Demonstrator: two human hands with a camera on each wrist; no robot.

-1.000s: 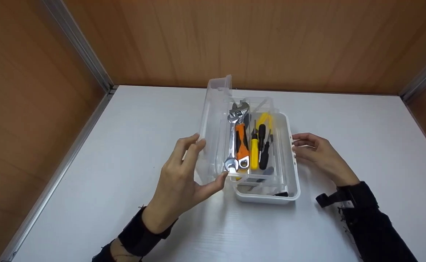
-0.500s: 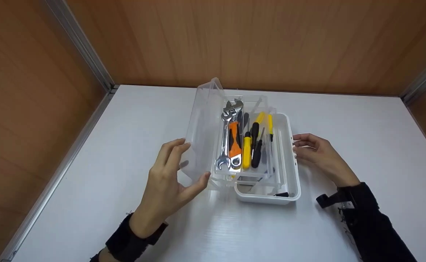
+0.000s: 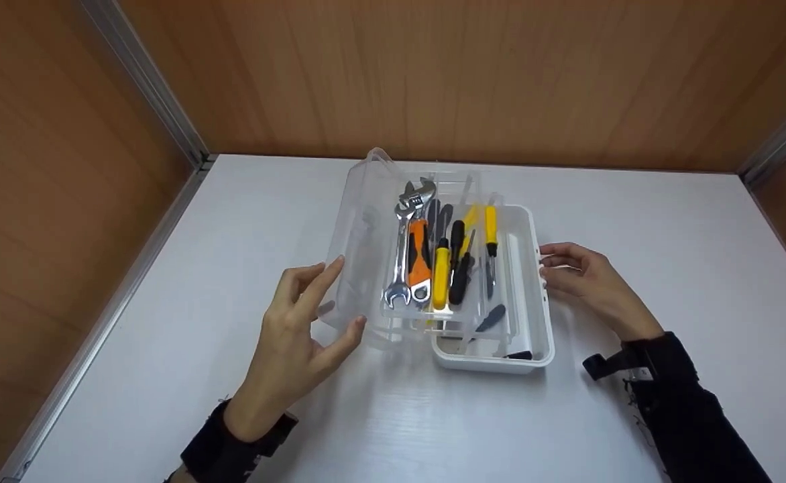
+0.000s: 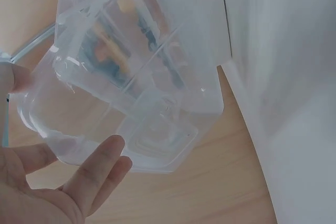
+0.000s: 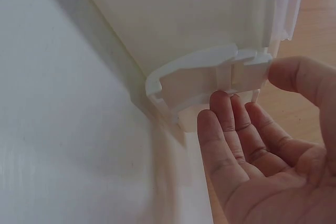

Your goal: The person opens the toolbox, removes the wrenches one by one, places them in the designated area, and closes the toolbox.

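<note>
While propping the clear lid (image 3: 359, 248) open with straight, spread fingers (image 3: 319, 282) of the left hand (image 3: 292, 335), steadying the white toolbox (image 3: 530, 295) on the bench (image 3: 232, 416) by its side latch, right hand (image 3: 584, 282) relaxed, gripping nothing. Beyond, wrenches (image 3: 410, 248) and screwdrivers (image 3: 457, 261) lying in the clear tray.

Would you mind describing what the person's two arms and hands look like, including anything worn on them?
Both hands are bare, with no gloves or rings to be seen. The left hand has a black band or cuff round the wrist, above a dark sleeve. The right hand comes out of a long black sleeve; a black strap circles its wrist, with a loose end sticking out to the side.
</note>
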